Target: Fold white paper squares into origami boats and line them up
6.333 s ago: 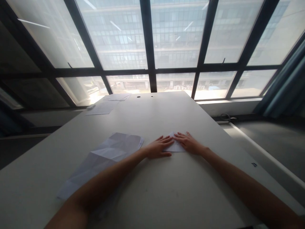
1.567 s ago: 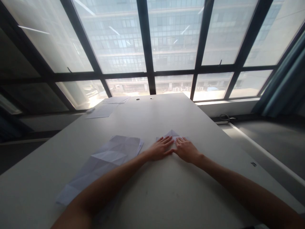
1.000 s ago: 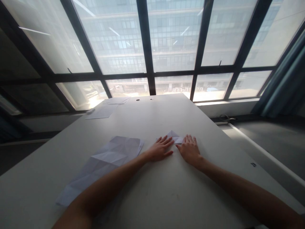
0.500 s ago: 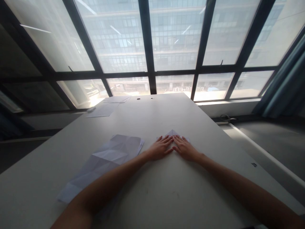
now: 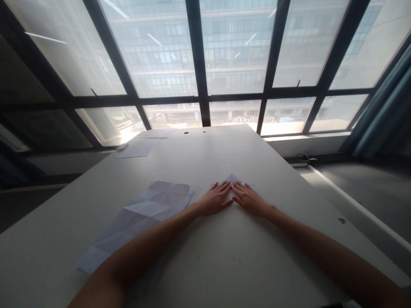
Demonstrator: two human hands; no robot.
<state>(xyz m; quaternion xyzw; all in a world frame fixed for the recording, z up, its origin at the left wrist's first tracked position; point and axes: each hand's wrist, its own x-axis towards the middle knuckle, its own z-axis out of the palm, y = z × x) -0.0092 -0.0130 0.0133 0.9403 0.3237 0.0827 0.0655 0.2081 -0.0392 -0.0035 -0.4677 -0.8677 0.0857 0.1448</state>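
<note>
A small folded piece of white paper [image 5: 233, 178] lies on the white table [image 5: 224, 256], its point toward the window. My left hand [image 5: 214, 200] lies flat on its left half with fingers stretched out. My right hand [image 5: 248, 199] lies flat on its right half, fingers also stretched out. The fingertips of both hands meet near the paper's middle. Most of the paper is hidden under my hands.
A stack of creased white sheets [image 5: 141, 218] lies to the left of my left forearm. More sheets [image 5: 143, 145] rest at the table's far left corner. Large windows [image 5: 199, 64] stand behind the table, and a blue curtain [image 5: 382, 115] hangs at the right.
One second ago my right hand lay further right, off the paper's middle. It has slid left to meet my left hand over the fold. My left hand has hardly moved.
</note>
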